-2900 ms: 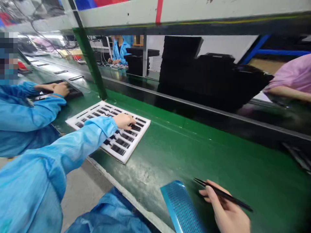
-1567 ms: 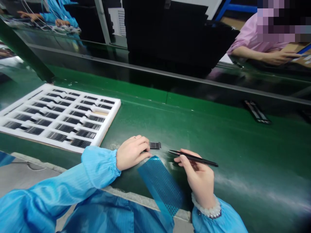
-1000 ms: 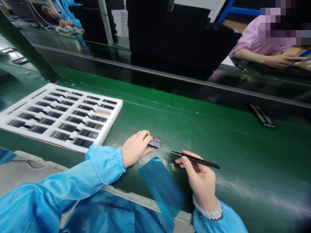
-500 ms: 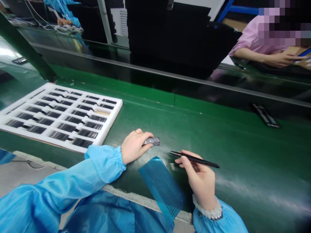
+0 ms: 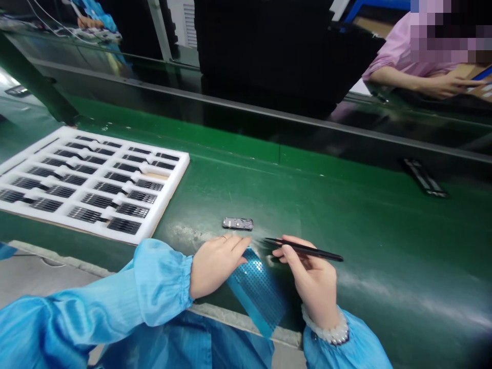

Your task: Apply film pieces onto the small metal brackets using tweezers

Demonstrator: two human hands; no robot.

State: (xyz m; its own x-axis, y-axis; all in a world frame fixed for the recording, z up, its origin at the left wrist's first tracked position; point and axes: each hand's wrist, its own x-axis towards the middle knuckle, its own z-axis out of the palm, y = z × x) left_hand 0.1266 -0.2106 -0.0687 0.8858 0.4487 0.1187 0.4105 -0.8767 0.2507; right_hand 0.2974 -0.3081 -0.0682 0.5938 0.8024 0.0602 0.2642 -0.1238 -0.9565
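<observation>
My left hand (image 5: 219, 264) has its fingers and thumb closed on the upper corner of a blue film sheet (image 5: 259, 287) dotted with rows of small dark pieces. The sheet lies at a slant, its lower end hanging over the bench's front edge. Just beyond my fingertips, a small dark circuit board (image 5: 238, 224) rests flat on the green bench, untouched. In my right hand (image 5: 313, 277) is a pair of black tweezers (image 5: 307, 249), held like a pen. Their tips point left, above the bench near the sheet's top corner.
A white foam tray (image 5: 163, 205) with rows of dark flat parts sits at the left. Toward the back right lies a dark narrow object (image 5: 425, 178). A raised ledge (image 5: 269, 107) runs along the back. Across it, a co-worker's hands (image 5: 442, 84) hold something.
My left hand has let go of the circuit board, moved nearer me and taken the blue film's corner. My right hand keeps the tweezers, nearly still. The view has shifted slightly.
</observation>
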